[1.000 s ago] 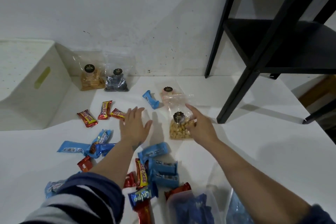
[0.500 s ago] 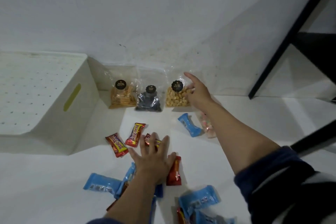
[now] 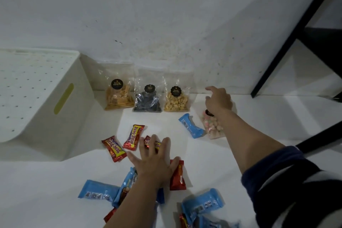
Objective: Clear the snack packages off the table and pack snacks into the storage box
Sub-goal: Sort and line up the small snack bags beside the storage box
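At the left edge of the white bench (image 3: 212,168) sits a storage box (image 3: 46,116), a rigid cream plastic shape with rounded corners, small dots across its upper face and a yellow-green slot handle in its side. Along the back edge, against the scuffed white wall, three clear crinkled pouches stand in a row, each with a round black label: the stick-snack pouch (image 3: 118,96) holds pale orange strips, the dark-spiral pouch (image 3: 147,101) just beside it holds black coiled pieces, and the nut pouch (image 3: 176,99) holds lumpy tan kernels. In front of them, toward the middle of the bench, lie glossy red foil bars (image 3: 113,148) with yellow lettering, two of them clear of the hands and angled apart. The left hand (image 3: 154,161) lies flat with fingers spread, palm down; its fingertips cover a third red bar and its thumb side touches a plain red wrapper (image 3: 178,177). Under and behind its wrist, shiny blue wrappers (image 3: 98,189) overlap toward the near edge, with more blue and red packs piled at the near edge further right. A single blue bar (image 3: 191,126) lies slanted beside a clear pouch of pink and white puffs (image 3: 212,127), which lies flat on the bench. The right hand (image 3: 218,101) reaches over the top of that pouch with fingers loosely curled and the index finger extended; whether it grips the plastic cannot be told. A dark striped sleeve (image 3: 288,181) covers the right upper forearm, and black frame legs (image 3: 288,35) cross the right corner.
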The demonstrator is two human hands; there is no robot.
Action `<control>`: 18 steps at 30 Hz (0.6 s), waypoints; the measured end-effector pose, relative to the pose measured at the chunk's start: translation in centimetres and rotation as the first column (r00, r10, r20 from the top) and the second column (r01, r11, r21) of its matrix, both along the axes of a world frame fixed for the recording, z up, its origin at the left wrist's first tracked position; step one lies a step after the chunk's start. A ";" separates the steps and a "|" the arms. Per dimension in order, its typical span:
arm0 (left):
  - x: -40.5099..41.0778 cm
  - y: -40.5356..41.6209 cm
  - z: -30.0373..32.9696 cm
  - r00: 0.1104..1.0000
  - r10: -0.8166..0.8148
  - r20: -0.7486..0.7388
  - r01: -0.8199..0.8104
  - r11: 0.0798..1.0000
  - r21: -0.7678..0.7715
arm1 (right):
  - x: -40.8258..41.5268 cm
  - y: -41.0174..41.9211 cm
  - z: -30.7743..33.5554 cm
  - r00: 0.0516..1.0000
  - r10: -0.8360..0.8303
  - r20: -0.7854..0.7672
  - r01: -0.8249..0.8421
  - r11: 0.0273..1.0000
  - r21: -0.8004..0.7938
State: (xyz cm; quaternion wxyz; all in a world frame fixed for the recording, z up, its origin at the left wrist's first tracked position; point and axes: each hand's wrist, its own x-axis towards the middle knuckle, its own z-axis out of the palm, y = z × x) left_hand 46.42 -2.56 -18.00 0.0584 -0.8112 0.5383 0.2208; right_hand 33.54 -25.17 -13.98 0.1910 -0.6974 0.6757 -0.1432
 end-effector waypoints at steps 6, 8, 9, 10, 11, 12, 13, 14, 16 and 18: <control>-0.8 -0.6 0.9 0.986 0.141 -0.087 -0.149 0.985 -0.090 | -3.6 0.8 -0.7 0.909 -0.237 0.344 0.149 0.953 0.264; -2.1 -0.9 1.2 0.987 0.152 -0.054 -0.160 0.967 -0.198 | -4.1 1.1 -0.4 0.862 -0.286 0.418 0.182 0.945 0.271; -3.0 -1.1 1.4 0.988 0.141 -0.058 -0.151 0.954 -0.260 | -4.4 1.4 -0.1 0.837 -0.294 0.461 0.179 0.944 0.278; -3.8 -1.4 1.6 0.989 0.124 -0.084 -0.144 0.940 -0.309 | -4.8 1.9 0.3 0.813 -0.290 0.505 0.162 0.945 0.283; -4.7 -1.8 1.7 0.988 0.103 -0.119 -0.139 0.928 -0.346 | -5.3 2.6 0.9 0.792 -0.277 0.545 0.138 0.950 0.281; -5.7 -2.1 1.9 0.983 0.083 -0.165 -0.140 0.916 -0.375 | -5.8 3.4 1.5 0.776 -0.261 0.574 0.115 0.954 0.278; -6.6 -2.4 2.0 0.972 0.056 -0.227 -0.147 0.901 -0.407 | -6.5 4.2 2.2 0.768 -0.244 0.592 0.094 0.957 0.273; -7.6 -2.5 2.2 0.950 0.035 -0.312 -0.175 0.885 -0.432 | -7.2 5.2 2.8 0.766 -0.226 0.602 0.072 0.960 0.270; -9.5 -2.2 2.5 0.861 0.009 -0.509 -0.269 0.857 -0.440 | -8.8 7.6 3.9 0.755 -0.188 0.628 0.013 0.962 0.273; -11.4 -1.6 2.9 0.756 0.013 -0.655 -0.349 0.854 -0.386 | -10.6 10.4 4.6 0.716 -0.176 0.675 -0.033 0.958 0.285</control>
